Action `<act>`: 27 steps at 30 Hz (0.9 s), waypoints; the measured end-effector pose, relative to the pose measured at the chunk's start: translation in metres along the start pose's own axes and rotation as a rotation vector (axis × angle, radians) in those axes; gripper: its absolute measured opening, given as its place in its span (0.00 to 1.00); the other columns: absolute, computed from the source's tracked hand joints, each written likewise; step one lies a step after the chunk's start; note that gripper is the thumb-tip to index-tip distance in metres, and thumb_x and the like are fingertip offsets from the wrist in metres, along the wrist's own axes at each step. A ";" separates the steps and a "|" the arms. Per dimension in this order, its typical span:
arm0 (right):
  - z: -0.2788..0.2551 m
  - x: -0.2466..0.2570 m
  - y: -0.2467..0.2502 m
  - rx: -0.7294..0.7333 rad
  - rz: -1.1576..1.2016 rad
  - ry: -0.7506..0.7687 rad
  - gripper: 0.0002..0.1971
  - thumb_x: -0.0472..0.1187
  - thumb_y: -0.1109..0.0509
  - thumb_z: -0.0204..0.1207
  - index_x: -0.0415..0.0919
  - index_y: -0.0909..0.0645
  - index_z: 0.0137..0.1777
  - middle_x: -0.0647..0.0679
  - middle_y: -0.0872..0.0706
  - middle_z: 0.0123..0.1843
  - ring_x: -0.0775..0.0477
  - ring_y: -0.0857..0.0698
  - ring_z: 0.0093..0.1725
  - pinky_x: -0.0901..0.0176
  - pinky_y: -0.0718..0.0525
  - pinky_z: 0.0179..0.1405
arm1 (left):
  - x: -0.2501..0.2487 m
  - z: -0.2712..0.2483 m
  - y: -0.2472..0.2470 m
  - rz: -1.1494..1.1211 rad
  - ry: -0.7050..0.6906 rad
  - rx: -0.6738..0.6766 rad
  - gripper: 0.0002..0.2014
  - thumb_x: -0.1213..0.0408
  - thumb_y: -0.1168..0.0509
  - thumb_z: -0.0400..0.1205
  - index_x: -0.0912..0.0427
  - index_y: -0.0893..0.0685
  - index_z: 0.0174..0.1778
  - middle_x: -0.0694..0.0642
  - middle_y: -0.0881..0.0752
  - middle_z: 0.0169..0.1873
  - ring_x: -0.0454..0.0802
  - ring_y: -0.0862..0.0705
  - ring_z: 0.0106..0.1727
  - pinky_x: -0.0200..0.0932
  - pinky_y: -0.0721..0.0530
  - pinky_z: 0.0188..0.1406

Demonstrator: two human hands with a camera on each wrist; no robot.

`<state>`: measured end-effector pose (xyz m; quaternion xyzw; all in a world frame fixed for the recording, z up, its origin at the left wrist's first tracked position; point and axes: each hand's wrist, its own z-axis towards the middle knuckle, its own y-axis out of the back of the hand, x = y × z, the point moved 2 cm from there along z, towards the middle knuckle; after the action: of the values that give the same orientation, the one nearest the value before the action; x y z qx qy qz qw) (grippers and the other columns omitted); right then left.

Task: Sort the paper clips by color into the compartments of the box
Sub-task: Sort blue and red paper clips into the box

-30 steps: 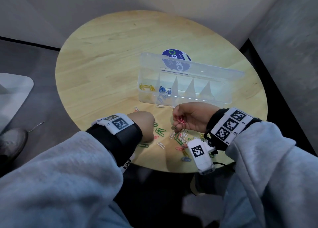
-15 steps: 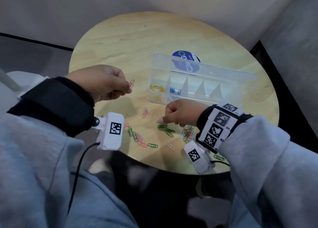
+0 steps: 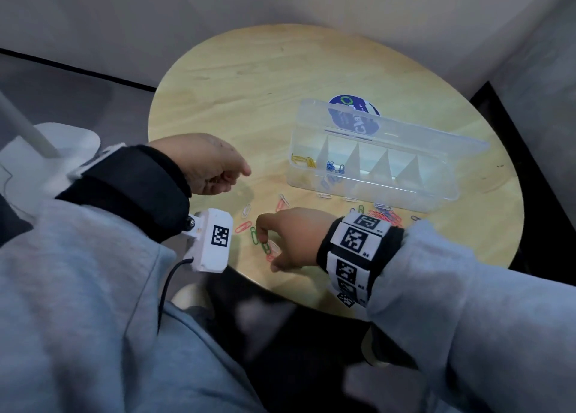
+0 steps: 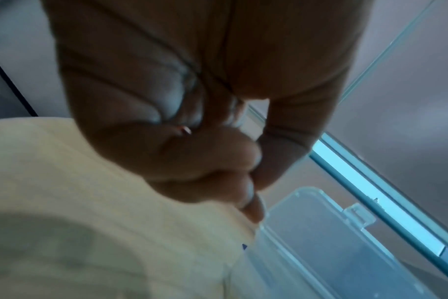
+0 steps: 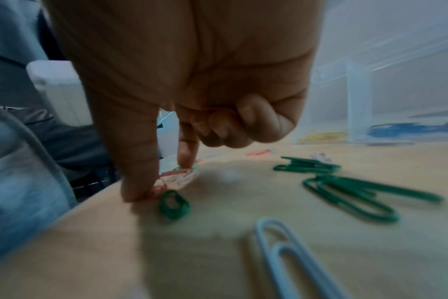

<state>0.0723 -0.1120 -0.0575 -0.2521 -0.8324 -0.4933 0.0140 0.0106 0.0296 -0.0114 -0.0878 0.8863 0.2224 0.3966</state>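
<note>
The clear compartment box stands open on the round table, with yellow clips in its leftmost compartment and blue clips in the one beside it. My left hand hovers left of the box, fingers curled; in the left wrist view a bit of red paper clip shows between them. My right hand is down near the table's front edge. Its thumb and index fingertip pinch a red clip lying among green clips and white ones.
Loose clips lie in front of the box: a red pile behind my right wrist, green clips, a red one and a white one. The box lid stands open behind. The table edge is just under my right hand.
My right hand has moved left and toward the front edge, onto the red and green clips. My left hand stays raised; its red clip no longer sticks out.
</note>
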 end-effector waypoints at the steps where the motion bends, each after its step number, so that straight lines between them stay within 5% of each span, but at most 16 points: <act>1: 0.001 -0.001 0.000 -0.020 0.019 -0.009 0.15 0.47 0.24 0.69 0.50 0.26 0.51 0.53 0.22 0.37 0.44 0.19 0.44 0.57 0.22 0.40 | 0.003 0.003 -0.002 0.037 0.043 -0.004 0.12 0.77 0.44 0.81 0.62 0.22 0.34 0.56 0.29 0.25 0.48 0.29 0.24 0.24 0.32 0.10; 7: 0.001 -0.015 0.008 -0.086 0.077 -0.065 0.11 0.46 0.26 0.71 0.50 0.22 0.52 0.56 0.26 0.36 0.46 0.22 0.44 0.56 0.21 0.42 | 0.014 0.019 -0.009 0.217 0.120 0.013 0.09 0.73 0.42 0.78 0.63 0.26 0.32 0.56 0.26 0.28 0.48 0.30 0.25 0.27 0.34 0.12; 10: -0.001 -0.026 0.010 -0.142 0.116 -0.118 0.09 0.41 0.29 0.71 0.51 0.22 0.50 0.56 0.28 0.32 0.47 0.22 0.38 0.59 0.23 0.33 | 0.014 0.021 -0.014 0.451 0.091 0.037 0.08 0.64 0.34 0.76 0.62 0.25 0.34 0.56 0.27 0.28 0.51 0.33 0.26 0.36 0.34 0.25; 13: -0.004 -0.033 0.012 -0.198 0.144 -0.174 0.11 0.42 0.28 0.70 0.52 0.26 0.48 0.55 0.26 0.32 0.50 0.24 0.30 0.62 0.27 0.26 | 0.016 0.018 -0.019 0.810 0.060 -0.006 0.11 0.54 0.27 0.70 0.58 0.15 0.38 0.54 0.17 0.34 0.53 0.21 0.36 0.41 0.25 0.38; 18: -0.003 -0.022 0.013 -0.156 0.080 -0.085 0.12 0.46 0.27 0.69 0.53 0.27 0.47 0.57 0.28 0.33 0.47 0.21 0.41 0.55 0.20 0.38 | 0.017 0.019 -0.038 1.022 0.082 -0.029 0.09 0.60 0.27 0.68 0.57 0.12 0.42 0.53 0.17 0.36 0.53 0.21 0.38 0.39 0.27 0.34; 24: -0.002 -0.030 0.016 -0.165 0.094 -0.258 0.10 0.47 0.30 0.74 0.48 0.27 0.48 0.56 0.28 0.35 0.51 0.24 0.34 0.62 0.31 0.27 | 0.023 0.026 -0.044 1.111 0.062 -0.017 0.05 0.61 0.28 0.73 0.57 0.16 0.38 0.55 0.18 0.37 0.54 0.22 0.38 0.41 0.26 0.36; 27: -0.001 -0.030 0.019 -0.110 0.115 -0.295 0.08 0.46 0.31 0.75 0.43 0.22 0.50 0.52 0.23 0.42 0.48 0.23 0.43 0.62 0.29 0.30 | 0.022 0.026 -0.046 1.114 0.046 -0.032 0.03 0.63 0.29 0.73 0.57 0.17 0.38 0.55 0.18 0.36 0.54 0.22 0.37 0.41 0.26 0.36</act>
<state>0.1066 -0.1180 -0.0500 -0.3695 -0.7813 -0.4942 -0.0937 0.0283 0.0015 -0.0579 0.3828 0.8038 0.4099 0.1983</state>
